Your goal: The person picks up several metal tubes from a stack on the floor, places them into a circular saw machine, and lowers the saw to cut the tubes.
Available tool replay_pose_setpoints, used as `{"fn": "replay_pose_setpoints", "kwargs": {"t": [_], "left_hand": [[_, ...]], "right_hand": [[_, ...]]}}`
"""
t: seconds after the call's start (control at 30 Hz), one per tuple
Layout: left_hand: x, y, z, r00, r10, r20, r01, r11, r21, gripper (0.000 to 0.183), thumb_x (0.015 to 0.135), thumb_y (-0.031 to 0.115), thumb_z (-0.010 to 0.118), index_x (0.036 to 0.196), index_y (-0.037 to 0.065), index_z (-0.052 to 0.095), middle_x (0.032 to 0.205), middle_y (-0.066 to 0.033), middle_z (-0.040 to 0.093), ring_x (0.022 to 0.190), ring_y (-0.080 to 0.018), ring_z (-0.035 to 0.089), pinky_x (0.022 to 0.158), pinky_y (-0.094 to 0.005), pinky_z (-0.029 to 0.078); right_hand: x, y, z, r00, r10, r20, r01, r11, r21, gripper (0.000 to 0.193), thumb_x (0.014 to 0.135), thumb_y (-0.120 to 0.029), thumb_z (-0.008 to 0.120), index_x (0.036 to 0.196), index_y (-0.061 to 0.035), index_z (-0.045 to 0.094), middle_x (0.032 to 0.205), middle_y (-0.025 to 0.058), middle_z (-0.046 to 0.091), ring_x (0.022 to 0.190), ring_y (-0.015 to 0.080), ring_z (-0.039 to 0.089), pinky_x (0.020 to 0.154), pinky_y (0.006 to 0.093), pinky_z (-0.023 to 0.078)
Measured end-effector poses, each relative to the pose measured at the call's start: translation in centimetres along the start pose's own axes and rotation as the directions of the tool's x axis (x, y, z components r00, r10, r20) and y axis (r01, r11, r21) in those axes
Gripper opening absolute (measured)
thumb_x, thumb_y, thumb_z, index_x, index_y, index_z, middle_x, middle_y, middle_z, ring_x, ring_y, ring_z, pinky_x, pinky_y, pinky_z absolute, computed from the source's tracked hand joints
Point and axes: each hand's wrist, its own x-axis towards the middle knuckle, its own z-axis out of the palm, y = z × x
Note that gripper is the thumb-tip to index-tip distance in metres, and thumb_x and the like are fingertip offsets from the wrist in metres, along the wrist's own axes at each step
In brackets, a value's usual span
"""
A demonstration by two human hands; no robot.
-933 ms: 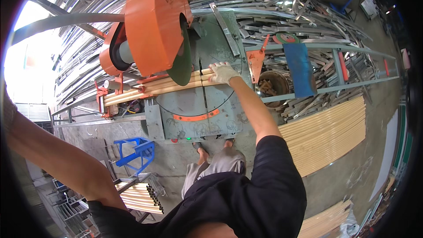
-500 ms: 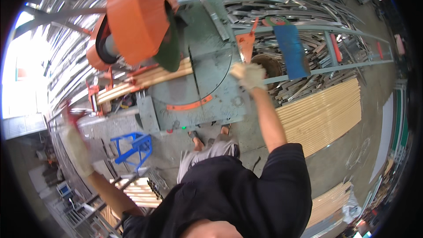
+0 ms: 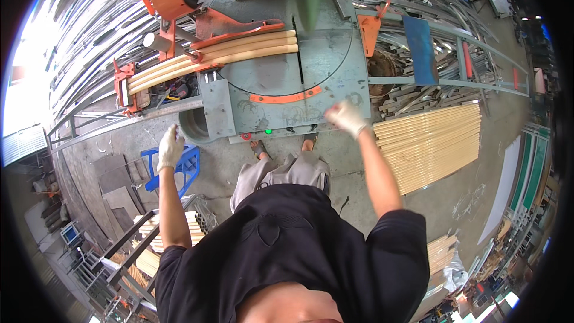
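Observation:
My left hand (image 3: 170,148), in a pale work glove, hangs over the floor at the left, beside a blue stool (image 3: 190,164). Its thumb and forefinger stand a little apart and I see nothing in it. Over the front right edge of the saw table (image 3: 257,75) is my gloved right hand (image 3: 348,117), its fingers bent and blurred; whether they hold anything I cannot make out. Several tan tubes (image 3: 239,51) lie side by side on the table, their ends near the dark slot. An orange clamp (image 3: 197,57) reaches over them. The saw's blurred disc blade (image 3: 307,9) stands behind the slot.
Metal offcuts (image 3: 89,54) are heaped behind and left of the saw. A grey frame (image 3: 454,84) with a blue plate (image 3: 421,51) extends rightward. Stacked tan tubes (image 3: 430,149) lie at the right. More tubes sit on a rack (image 3: 128,269) at lower left.
My left hand has come in from the red handle at far left toward the stool. My right hand has drawn back to the table's front edge. The saw head appears shifted, and my view too.

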Motion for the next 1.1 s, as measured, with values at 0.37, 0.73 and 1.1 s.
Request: {"fn": "replay_pose_setpoints", "kwargs": {"t": [0.37,0.73,1.1], "left_hand": [[24.4,-3.0,-4.0,0.913,0.4,-0.072,-0.317,0.811,0.492,0.086,0.071,0.007,0.073,0.152,0.011,0.043,0.154,-0.0178,0.048,0.143,-0.0362,0.044,0.119,-0.0498,0.032],[29.0,-2.7,-5.7,0.918,0.364,0.155,-0.39,0.764,0.513,0.099,0.05,0.026,0.094,0.137,0.009,0.051,0.126,-0.0124,0.063,0.122,-0.0326,0.057,0.107,-0.0491,0.041],[16.6,-5.1,-9.6,0.87,0.477,-0.128,-0.375,0.807,0.456,0.049,0.07,0.014,0.072,0.118,0.011,0.06,0.106,-0.0119,0.065,0.104,-0.033,0.061,0.089,-0.0466,0.045]], "right_hand": [[2.7,-4.6,23.7,0.983,0.019,-0.181,-0.115,0.836,-0.537,0.044,0.097,-0.045,0.062,0.097,-0.0041,0.078,0.096,0.0196,0.076,0.091,0.0378,0.075,0.076,0.0527,0.059],[0.5,-6.6,24.8,0.961,0.1,-0.259,-0.208,0.877,-0.432,0.049,0.094,-0.047,0.056,0.092,-0.0023,0.077,0.096,0.0262,0.073,0.095,0.0432,0.071,0.086,0.0516,0.056],[-10.2,-0.1,24.8,0.935,0.337,-0.111,-0.352,0.838,-0.417,0.042,0.085,-0.041,0.065,0.103,-0.0055,0.077,0.109,0.024,0.074,0.107,0.04,0.07,0.094,0.0474,0.054]]}}
